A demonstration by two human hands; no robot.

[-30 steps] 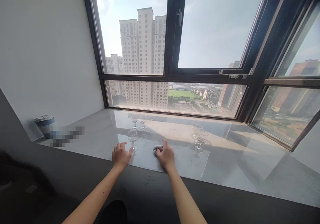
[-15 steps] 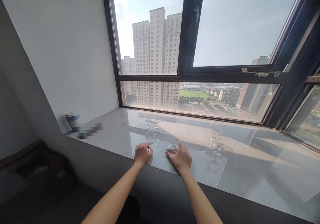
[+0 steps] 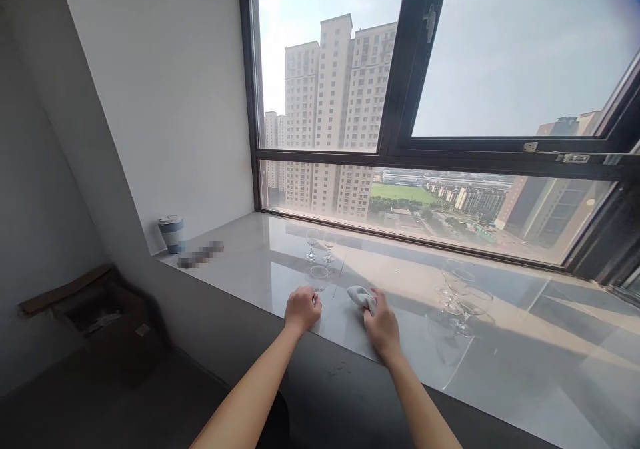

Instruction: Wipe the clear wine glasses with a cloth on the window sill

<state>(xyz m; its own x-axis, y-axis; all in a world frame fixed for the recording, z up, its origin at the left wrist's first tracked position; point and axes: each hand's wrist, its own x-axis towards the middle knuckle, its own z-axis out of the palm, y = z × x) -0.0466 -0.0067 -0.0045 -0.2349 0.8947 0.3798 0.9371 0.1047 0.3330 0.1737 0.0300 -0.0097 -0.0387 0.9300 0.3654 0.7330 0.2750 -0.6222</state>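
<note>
Here, the left hand (image 3: 301, 310) closes around a clear, round-bowled glass (image 3: 317, 275) near the front edge of the glossy sill (image 3: 245, 265), the right hand (image 3: 384, 323) grips a crumpled pale cloth (image 3: 360, 296), and farther left are a lidded cup (image 3: 172, 234), contents hidden, and an open box (image 3: 117, 349) holding something pale.

Head-worn view, facing forward, downward over windowsill (image 3: 240, 255) toward window (image 3: 395, 129).

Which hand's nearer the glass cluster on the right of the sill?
Right. The right hand, holding a cloth, is left of the glass cluster, not touching it; the left hand, gripping a stemmed glass, is farther left.
</note>
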